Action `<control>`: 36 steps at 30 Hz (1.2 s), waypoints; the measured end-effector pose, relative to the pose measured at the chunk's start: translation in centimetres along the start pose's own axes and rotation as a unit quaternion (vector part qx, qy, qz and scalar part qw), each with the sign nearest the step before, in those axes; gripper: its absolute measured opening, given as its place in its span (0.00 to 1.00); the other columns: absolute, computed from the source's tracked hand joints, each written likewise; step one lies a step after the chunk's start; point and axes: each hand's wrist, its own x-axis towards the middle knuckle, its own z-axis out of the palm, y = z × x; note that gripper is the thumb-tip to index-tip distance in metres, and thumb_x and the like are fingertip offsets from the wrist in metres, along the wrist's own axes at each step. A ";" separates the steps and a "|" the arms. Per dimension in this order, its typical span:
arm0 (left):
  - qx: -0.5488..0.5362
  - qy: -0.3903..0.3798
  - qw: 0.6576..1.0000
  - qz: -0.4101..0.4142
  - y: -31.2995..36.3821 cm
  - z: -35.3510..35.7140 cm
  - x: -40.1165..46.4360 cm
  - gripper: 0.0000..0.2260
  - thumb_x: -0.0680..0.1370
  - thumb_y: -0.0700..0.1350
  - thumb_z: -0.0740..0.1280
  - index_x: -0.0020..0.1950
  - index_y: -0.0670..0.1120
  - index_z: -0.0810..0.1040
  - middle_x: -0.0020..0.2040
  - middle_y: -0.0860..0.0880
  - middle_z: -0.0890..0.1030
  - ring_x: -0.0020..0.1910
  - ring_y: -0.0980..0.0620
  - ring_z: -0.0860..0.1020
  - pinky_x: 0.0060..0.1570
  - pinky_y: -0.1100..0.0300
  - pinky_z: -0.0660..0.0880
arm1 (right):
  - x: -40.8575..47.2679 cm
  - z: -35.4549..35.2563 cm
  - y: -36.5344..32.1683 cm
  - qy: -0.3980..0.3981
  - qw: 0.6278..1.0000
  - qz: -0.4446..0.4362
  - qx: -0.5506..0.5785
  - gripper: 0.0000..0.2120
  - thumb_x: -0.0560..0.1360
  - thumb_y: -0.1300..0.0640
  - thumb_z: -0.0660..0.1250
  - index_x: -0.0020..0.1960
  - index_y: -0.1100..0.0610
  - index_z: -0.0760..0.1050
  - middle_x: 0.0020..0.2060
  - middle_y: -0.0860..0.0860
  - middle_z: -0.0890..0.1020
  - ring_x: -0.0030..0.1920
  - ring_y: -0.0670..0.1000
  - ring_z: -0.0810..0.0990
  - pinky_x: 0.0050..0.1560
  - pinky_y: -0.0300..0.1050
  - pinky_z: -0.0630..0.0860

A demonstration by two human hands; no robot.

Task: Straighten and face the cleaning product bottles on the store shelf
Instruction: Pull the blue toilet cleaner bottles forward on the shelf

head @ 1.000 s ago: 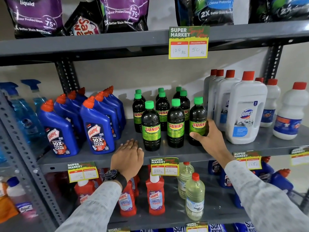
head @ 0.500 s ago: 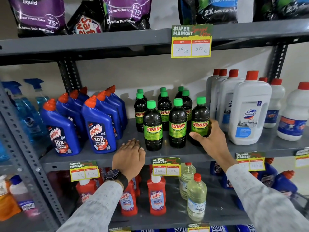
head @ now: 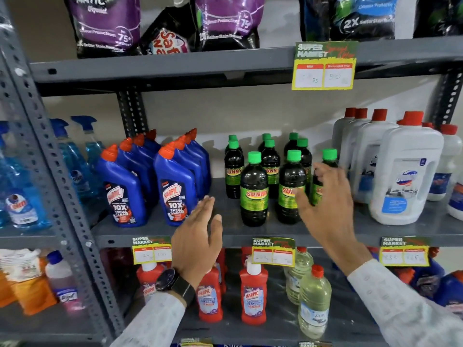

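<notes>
Several dark Sunny bottles [head: 253, 194] with green caps stand upright in rows on the middle shelf [head: 230, 234], labels facing out. Blue Harpic bottles [head: 175, 191] with orange caps stand in two rows to their left, white Domex jugs [head: 403, 186] with red caps to their right. My right hand [head: 325, 209] hovers in front of the rightmost front Sunny bottle, fingers spread, holding nothing; it hides part of that bottle. My left hand [head: 198, 236], a watch on its wrist, is raised flat with fingers apart before the shelf edge, between the Harpic and Sunny groups.
Price tags [head: 273, 251] hang on the shelf edges. Red Harpic bottles [head: 253, 296] and pale clear bottles [head: 313, 301] fill the lower shelf. Blue spray bottles [head: 75, 166] stand at left behind a grey upright post [head: 57, 186]. Detergent pouches [head: 107, 23] sit on the top shelf.
My right hand has let go of the rightmost Sunny bottle and opened in front of it. My left hand lifted off the shelf edge. The view moved closer and shifted left.
</notes>
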 end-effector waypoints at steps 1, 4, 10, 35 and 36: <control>-0.015 0.024 1.000 -0.002 -0.7 -1.2 -0.1 0.22 0.83 0.54 0.60 0.76 0.51 0.73 0.75 0.53 0.75 0.73 0.57 0.72 0.67 0.61 0.72 | -0.2 0.9 -2.0 -0.013 1.000 -0.018 0.021 0.28 0.75 0.53 0.72 0.73 0.53 0.68 0.62 0.51 0.73 0.62 0.53 0.73 0.62 0.49 0.71; -0.053 0.105 0.992 -0.041 -3.7 -4.7 0.0 0.19 0.81 0.48 0.64 0.71 0.48 0.79 0.68 0.50 0.82 0.66 0.54 0.79 0.65 0.63 0.73 | -1.4 4.4 -8.0 -0.050 0.993 -0.077 0.080 0.23 0.75 0.54 0.72 0.68 0.55 0.73 0.56 0.49 0.76 0.55 0.49 0.76 0.55 0.44 0.74; -0.057 0.200 0.970 -0.128 -11.6 -9.3 1.2 0.18 0.80 0.39 0.67 0.70 0.48 0.79 0.59 0.47 0.82 0.57 0.47 0.81 0.55 0.57 0.75 | -5.8 13.4 -17.2 -0.208 0.957 -0.060 0.191 0.19 0.74 0.57 0.74 0.64 0.53 0.77 0.54 0.47 0.79 0.50 0.47 0.79 0.49 0.50 0.81; -0.001 0.081 0.978 -0.192 -17.8 -6.8 4.2 0.57 0.67 0.60 0.79 0.83 0.52 0.43 0.70 0.40 0.73 0.64 0.40 0.77 0.55 0.47 0.78 | -7.9 23.7 -19.5 -0.097 0.980 0.161 0.061 0.63 0.65 0.47 0.83 0.81 0.44 0.39 0.64 0.50 0.68 0.59 0.52 0.77 0.47 0.44 0.76; 0.002 0.079 0.978 -0.193 -17.8 -6.8 4.2 0.57 0.67 0.60 0.78 0.83 0.52 0.43 0.69 0.40 0.74 0.64 0.40 0.77 0.54 0.46 0.78 | -8.0 23.6 -19.4 -0.097 0.980 0.160 0.062 0.62 0.65 0.46 0.82 0.81 0.44 0.39 0.64 0.50 0.68 0.59 0.51 0.76 0.47 0.44 0.77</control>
